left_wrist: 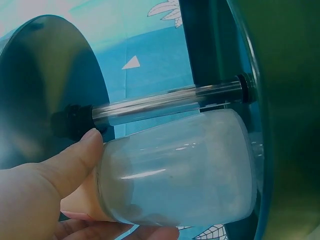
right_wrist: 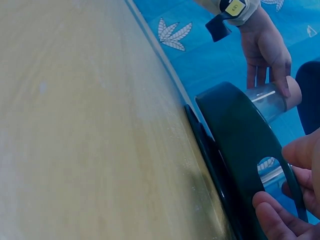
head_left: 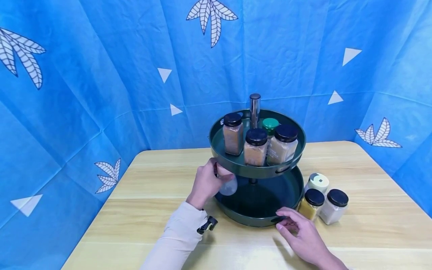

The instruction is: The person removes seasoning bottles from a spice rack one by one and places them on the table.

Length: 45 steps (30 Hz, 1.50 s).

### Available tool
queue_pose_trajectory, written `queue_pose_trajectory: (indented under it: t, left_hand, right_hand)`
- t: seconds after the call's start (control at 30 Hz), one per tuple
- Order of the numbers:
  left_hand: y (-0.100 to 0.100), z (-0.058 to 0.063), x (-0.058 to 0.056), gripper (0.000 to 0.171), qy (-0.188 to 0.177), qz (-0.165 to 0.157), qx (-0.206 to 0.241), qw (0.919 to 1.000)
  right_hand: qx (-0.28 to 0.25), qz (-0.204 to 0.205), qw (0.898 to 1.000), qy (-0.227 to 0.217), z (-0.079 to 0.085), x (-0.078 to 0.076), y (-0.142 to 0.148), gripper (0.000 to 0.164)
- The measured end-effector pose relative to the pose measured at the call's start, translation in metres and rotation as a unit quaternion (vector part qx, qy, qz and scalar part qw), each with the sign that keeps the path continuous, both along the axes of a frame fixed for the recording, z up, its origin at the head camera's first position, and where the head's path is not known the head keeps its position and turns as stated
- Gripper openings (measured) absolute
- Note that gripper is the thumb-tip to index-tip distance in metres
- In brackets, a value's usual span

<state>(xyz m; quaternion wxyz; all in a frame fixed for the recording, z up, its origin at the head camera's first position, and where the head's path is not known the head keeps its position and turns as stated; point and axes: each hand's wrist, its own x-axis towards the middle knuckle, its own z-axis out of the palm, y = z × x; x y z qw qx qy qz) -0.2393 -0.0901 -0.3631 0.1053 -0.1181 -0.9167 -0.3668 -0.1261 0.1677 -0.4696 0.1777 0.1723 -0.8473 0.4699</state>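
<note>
A clear jar (left_wrist: 185, 170) with a pale pink lid (left_wrist: 82, 202) and whitish contents at its bottom is in my left hand (head_left: 206, 183). Thumb and fingers grip it around the lid end, at the left side of the lower tray of a dark green two-tier turntable (head_left: 256, 222). In the left wrist view the jar's base is right at the tray floor, beside the metal post (left_wrist: 165, 102). My right hand (head_left: 302, 236) pinches the lower tray's front rim at its oval handle hole (right_wrist: 270, 167), thumb and fingers on either side of the rim.
Several spice jars with black lids, one being a brown jar (head_left: 233, 137), stand on the upper tray with a green-capped bottle (head_left: 270, 125). Right of the turntable, a yellow jar (head_left: 308, 210), a white jar (head_left: 332, 212) and a pale-lidded container (head_left: 318, 182) stand on the wooden table (head_left: 152, 217).
</note>
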Motion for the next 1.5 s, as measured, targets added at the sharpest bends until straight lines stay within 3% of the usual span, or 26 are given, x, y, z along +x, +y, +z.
queue_pose_trajectory:
  t: [0.53,1.5]
  left_hand:
    - [-0.010,0.000,0.000,0.051,0.030,0.002,-0.008,0.9995]
    - [-0.026,0.007,0.005,0.055,0.000,0.030,0.041,0.9987]
  right_hand:
    - [-0.003,0.001,1.000,-0.004,-0.001,0.000,0.001,0.028]
    - [-0.003,0.004,1.000,-0.007,-0.001,0.000,0.000,0.027]
